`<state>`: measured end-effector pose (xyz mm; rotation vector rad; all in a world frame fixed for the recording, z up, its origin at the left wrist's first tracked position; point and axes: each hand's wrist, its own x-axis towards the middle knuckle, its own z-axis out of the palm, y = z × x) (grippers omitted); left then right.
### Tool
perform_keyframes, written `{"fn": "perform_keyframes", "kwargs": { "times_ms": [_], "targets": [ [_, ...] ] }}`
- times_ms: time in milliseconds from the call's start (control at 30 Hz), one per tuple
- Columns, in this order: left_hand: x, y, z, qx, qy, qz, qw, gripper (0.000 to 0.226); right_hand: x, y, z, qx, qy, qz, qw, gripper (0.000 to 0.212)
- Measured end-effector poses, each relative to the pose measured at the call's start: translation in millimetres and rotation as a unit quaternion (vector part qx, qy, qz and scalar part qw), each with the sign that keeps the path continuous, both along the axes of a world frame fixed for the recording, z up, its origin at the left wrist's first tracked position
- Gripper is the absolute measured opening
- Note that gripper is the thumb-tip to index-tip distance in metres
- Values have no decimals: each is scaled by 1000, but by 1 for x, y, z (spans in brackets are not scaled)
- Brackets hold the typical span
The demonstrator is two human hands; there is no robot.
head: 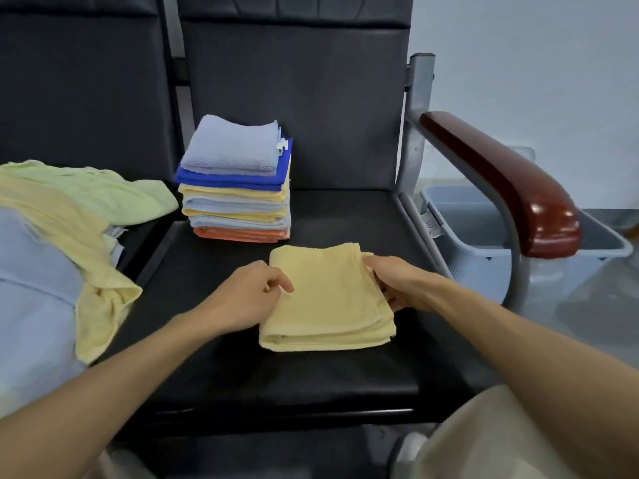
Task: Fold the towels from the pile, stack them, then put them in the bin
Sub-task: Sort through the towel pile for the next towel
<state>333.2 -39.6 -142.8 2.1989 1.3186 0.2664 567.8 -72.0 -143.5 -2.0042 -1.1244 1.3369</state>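
Observation:
A folded yellow towel (328, 299) lies on the black seat (242, 368) in front of me. My left hand (247, 293) rests at its left edge, fingers curled with fingertips touching the cloth. My right hand (397, 285) grips the towel's right edge, thumb on top and fingers around the layers. Behind it stands a stack of several folded towels (237, 188), light blue on top, then dark blue, yellow, pale blue and orange at the bottom. The unfolded pile (69, 216) of yellow, green and pale blue towels lies on the seat to the left. The grey bin (463, 233) stands on the floor at the right.
A metal armrest frame with a dark red wooden pad (501, 181) rises between the seat and the bin. The black seat backs (294, 98) stand right behind the stack. My knee in light trousers (484, 437) shows at the bottom right.

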Motion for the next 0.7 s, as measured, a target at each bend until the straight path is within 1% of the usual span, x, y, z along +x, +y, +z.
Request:
{"fn": "perform_keyframes", "kwargs": {
  "times_ms": [33, 67, 100, 133, 167, 233, 300, 333, 400, 467, 533, 567, 600, 633, 667, 700],
  "targets": [
    [-3, 1, 0, 7, 24, -14, 1000, 27, -7, 1, 1, 1, -30, 1, 1000, 50],
    [-1, 2, 1, 8, 39, -21, 999, 28, -13, 2, 1, 3, -87, 12, 996, 62],
    [1, 3, 2, -2, 51, -24, 998, 29, -18, 3, 0, 3, -165, 30, 986, 72],
    [1, 4, 3, -19, 64, -29, 997, 30, -25, 5, -2, 3, -243, 53, 968, 78],
    [3, 4, 4, -32, 84, -37, 995, 31, -30, 6, -6, 7, -301, 73, 951, 78],
    [6, 5, 3, -47, 117, -48, 991, 32, -36, 9, -12, 22, -370, 103, 923, 66],
    [5, 5, 4, -50, 120, -34, 991, 33, -40, 12, -13, 44, -412, 127, 901, 51],
    [5, 7, 4, -49, 115, -21, 992, 33, -41, 14, -13, 68, -417, 136, 896, 47],
    [4, 10, 2, -50, 98, 13, 994, 35, -42, 17, -8, 125, -386, 149, 902, 42],
    [1, 15, -3, -77, 51, 55, 994, 39, -42, 19, 1, 185, -336, 165, 909, 33],
    [0, 20, -5, -124, -50, 115, 984, 47, -41, 19, 13, 247, -268, 159, 918, 16],
    [1, 21, -6, -148, -107, 146, 972, 52, -41, 18, 19, 278, -222, 144, 923, 15],
    [3, 22, -6, -182, -164, 173, 954, 58, -42, 16, 26, 303, -169, 124, 930, 17],
    [5, 21, -7, -227, -226, 195, 927, 63, -42, 13, 30, 318, -110, 104, 936, 18],
    [9, 21, -8, -286, -294, 209, 888, 65, -41, 10, 35, 326, -50, 87, 940, 18],
    [13, 20, -8, -352, -370, 216, 832, 64, -39, 8, 38, 325, 4, 76, 943, 19]
  ]
}}
